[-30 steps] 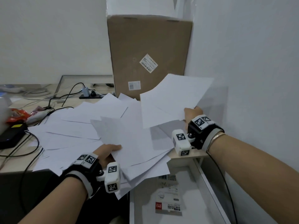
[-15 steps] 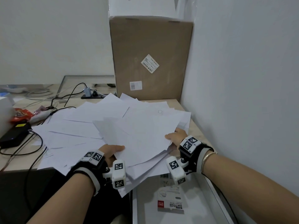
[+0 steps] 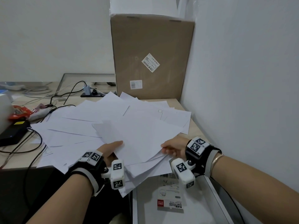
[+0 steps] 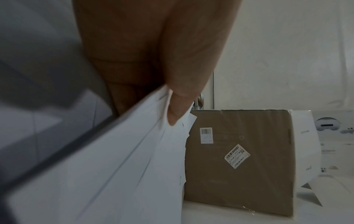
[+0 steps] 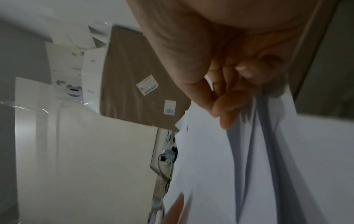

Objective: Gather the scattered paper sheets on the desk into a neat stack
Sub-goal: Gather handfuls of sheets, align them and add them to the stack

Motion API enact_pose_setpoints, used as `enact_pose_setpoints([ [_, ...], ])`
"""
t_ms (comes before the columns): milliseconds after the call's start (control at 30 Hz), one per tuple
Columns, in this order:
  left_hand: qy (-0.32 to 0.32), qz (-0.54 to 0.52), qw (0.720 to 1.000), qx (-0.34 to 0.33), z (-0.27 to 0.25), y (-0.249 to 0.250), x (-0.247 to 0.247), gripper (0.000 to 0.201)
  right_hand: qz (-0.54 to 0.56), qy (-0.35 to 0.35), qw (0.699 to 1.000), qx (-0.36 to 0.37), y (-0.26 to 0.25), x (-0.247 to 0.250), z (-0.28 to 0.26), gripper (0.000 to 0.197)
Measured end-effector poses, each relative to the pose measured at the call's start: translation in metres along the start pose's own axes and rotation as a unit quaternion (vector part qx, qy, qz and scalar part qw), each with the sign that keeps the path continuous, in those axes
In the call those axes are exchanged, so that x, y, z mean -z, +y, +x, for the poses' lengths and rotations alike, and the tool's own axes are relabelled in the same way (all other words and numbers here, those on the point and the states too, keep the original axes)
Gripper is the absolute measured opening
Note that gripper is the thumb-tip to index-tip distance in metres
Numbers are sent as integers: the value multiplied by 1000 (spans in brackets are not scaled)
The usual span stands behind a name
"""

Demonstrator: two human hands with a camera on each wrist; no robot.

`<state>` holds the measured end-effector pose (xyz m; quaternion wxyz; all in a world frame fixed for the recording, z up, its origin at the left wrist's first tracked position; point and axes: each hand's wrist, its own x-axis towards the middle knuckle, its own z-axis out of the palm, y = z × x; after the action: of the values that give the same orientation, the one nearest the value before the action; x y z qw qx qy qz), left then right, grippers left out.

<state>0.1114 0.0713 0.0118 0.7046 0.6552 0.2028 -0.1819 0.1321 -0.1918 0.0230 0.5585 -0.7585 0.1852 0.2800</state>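
Observation:
White paper sheets (image 3: 90,120) lie fanned over the wooden desk (image 3: 196,130). A loose bundle of sheets (image 3: 139,139) sits at the near edge, overhanging it. My left hand (image 3: 111,148) grips the bundle's left side, thumb on top; the left wrist view shows the thumb (image 4: 180,97) pressing the sheets (image 4: 134,166). My right hand (image 3: 173,147) pinches the bundle's right edge; the right wrist view shows curled fingers (image 5: 228,104) on the papers (image 5: 268,166).
A tall cardboard box (image 3: 152,57) stands at the back by the right wall. Black cables (image 3: 32,143), a black adapter (image 3: 13,133) and a red packet (image 3: 19,110) crowd the left. An open drawer (image 3: 208,185) holding a sticker pack (image 3: 169,204) lies below the desk edge.
My right hand brought its lifted sheets down onto the pile and slid back toward me to the bundle's right edge. The left hand kept its grip.

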Motion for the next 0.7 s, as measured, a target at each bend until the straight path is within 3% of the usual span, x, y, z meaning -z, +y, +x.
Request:
enact_pose_setpoints([
  [100,-13,-2,1000,10,-3,2,2,36,-77,-74,994,-10,-6,-24,-14,31],
  [200,-1,48,998,26,7,-1,7,50,-189,-81,979,5,-16,-24,-27,42],
  [300,8,73,997,37,25,-6,14,51,-198,27,977,72,-27,-2,-24,35],
  [400,15,92,995,41,31,-5,18,70,-198,147,960,130,-32,29,-7,25],
  [467,14,103,994,33,8,2,10,55,-193,144,963,125,-27,40,5,37],
  [533,-8,102,994,24,-1,5,4,28,-156,109,977,100,-20,41,12,23],
  [567,-17,102,994,23,0,5,3,23,-155,99,978,93,-17,41,19,22],
  [700,-69,100,992,13,-3,5,7,34,-233,73,964,100,-15,33,36,38],
])
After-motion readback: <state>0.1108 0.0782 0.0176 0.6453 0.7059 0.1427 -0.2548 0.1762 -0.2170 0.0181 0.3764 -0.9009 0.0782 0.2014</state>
